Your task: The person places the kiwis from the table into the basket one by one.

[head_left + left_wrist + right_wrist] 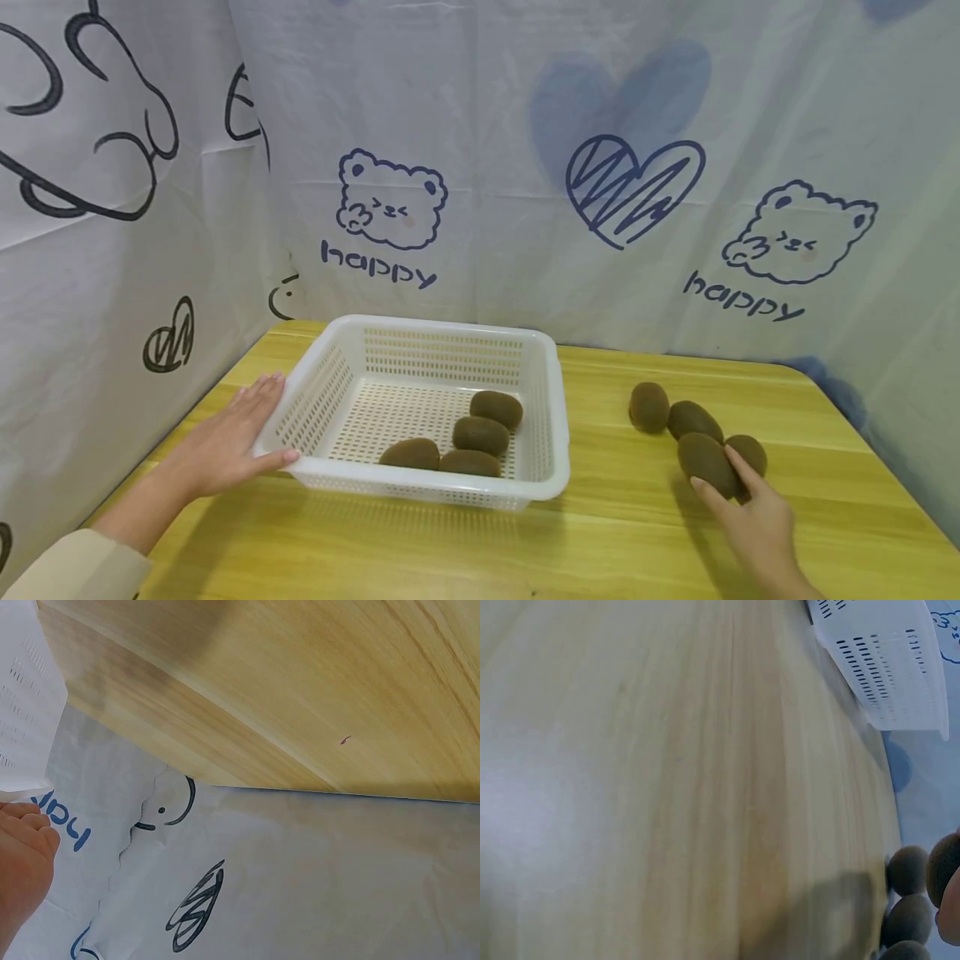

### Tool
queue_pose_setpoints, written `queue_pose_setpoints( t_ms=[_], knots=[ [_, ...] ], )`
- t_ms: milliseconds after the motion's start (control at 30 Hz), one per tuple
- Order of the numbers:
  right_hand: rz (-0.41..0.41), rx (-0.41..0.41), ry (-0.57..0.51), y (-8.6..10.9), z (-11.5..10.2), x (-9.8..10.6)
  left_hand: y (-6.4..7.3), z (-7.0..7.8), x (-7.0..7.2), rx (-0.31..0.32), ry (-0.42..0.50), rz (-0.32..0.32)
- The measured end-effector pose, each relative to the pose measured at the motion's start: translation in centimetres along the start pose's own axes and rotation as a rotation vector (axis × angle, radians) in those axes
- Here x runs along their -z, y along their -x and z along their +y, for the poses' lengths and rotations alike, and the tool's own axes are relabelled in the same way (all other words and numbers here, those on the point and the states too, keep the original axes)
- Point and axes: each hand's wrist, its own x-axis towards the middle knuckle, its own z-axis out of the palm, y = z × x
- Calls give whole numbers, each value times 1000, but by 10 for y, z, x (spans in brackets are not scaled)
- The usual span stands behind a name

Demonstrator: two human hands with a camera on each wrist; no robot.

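Observation:
A white plastic basket [560, 417] with slotted walls stands on the table, several brown fuzzy kiwis inside, among them one kiwi [497, 409] by its right wall. My left hand [225, 446] rests against the basket's left rim, thumb spread at the front corner; the left wrist view shows its fingers [30, 829] at the rim. To the right, my right hand [761, 525] pinches a kiwi [705, 463] between thumb and fingers. That held kiwi [945, 866] also shows at the edge of the right wrist view. Close around it are three more kiwis, the farthest kiwi [648, 407] upright.
The wood-grain table [600, 542] reaches back to a white cloth [487, 100] printed with hearts and bears. Another stretch of cloth [82, 333] hangs along the left side. Tabletop lies between the basket and the loose kiwis.

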Motion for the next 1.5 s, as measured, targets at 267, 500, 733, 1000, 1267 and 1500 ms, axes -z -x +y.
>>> queue_pose_setpoints(
  t_ms=[267,500,733,1000,1267,1500],
  knots=[
    [19,155,25,-1,-19,0,-2,1,-1,-9,-8,8],
    [-14,281,-30,-5,-40,-4,-2,0,-2,-7,1,7],
    [-35,370,-88,-7,-63,-13,-2,0,-2,-6,-3,8],
    [-47,433,-149,-2,-92,-26,-1,0,-2,-7,6,5],
    [-106,481,-236,-1,-116,-40,-1,0,-1,-8,16,8],
    [-138,511,-334,1,-134,-56,0,0,0,-5,23,10]
  ],
)
